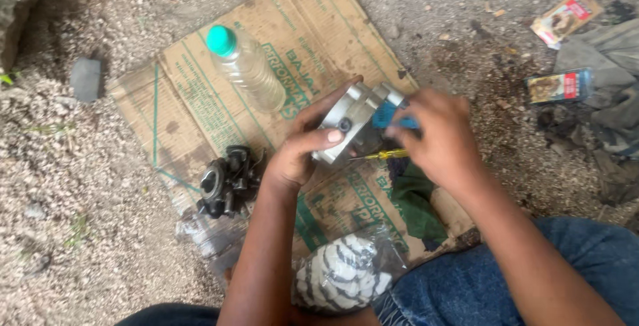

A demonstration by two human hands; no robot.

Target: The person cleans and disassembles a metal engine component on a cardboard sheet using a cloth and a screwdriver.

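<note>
Just right of the frame's centre, the left hand (pixel 303 146) is wrapped around a silver metal part (pixel 353 123), fingers curled over its top edge and the thumb pressed flat on its near face, so the grip is firmly closed on it. The right hand (pixel 442 139) comes in from the right, fingers bent down against the far side of that part, where a blue piece (pixel 389 116) shows; whether it pinches that piece or only touches it, I cannot tell. A thin yellow-handled screwdriver (pixel 385 155) pokes out just beneath the right hand, pointing left toward the part.

All of this is held above a flattened cardboard sheet (pixel 319 26) lying on gravelly ground. Below the right hand a dark green rag (pixel 416 203) sits on the cardboard. To the lower left of the left hand lies a black metal assembly (pixel 229 181). Toward the upper left, a clear plastic bottle (pixel 245 67) with a teal cap lies on its side. At the bottom centre sits a clear bag (pixel 346 273) of black-and-white striped material. Two small packets (pixel 562 86) lie at the upper right.
</note>
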